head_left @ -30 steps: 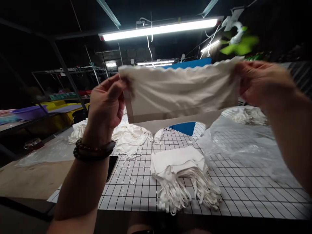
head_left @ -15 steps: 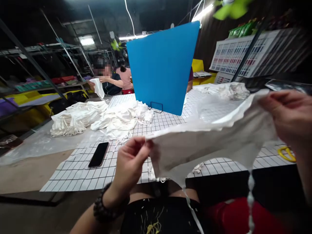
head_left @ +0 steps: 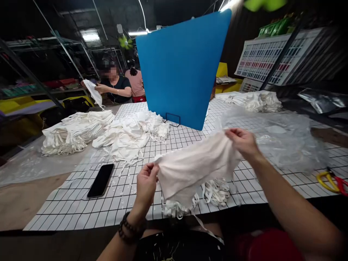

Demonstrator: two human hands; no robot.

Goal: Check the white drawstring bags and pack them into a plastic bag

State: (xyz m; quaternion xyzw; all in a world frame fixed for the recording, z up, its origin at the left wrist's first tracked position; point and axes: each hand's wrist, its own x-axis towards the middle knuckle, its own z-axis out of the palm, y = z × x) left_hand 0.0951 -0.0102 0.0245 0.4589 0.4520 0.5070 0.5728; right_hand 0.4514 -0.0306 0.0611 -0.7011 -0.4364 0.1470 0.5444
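A pale, thin cloth garment piece with dangling straps (head_left: 195, 163) stretches between my two hands above the table's front edge. My left hand (head_left: 146, 179), wearing a dark beaded bracelet at the wrist, pinches its left upper corner. Its right upper corner is pinched in my right hand (head_left: 243, 143). The cloth is slightly blurred and slants up to the right. Beneath it lies a bunch of white straps (head_left: 216, 192), partly covered by the cloth.
White cloth is heaped (head_left: 127, 134) beyond my left hand, beside a stacked pile (head_left: 77, 132). A phone (head_left: 100, 180) lies on the grid-patterned tablecloth (head_left: 70, 203). A blue panel (head_left: 182, 72) stands mid-table. Plastic sheeting (head_left: 288, 141) and yellow-red scissors (head_left: 331, 181) are right. A co-worker (head_left: 116, 87) holds white cloth.
My right hand has come inward and away from me, so the cloth is less stretched and lies lower over the table. My left hand keeps its pinch.
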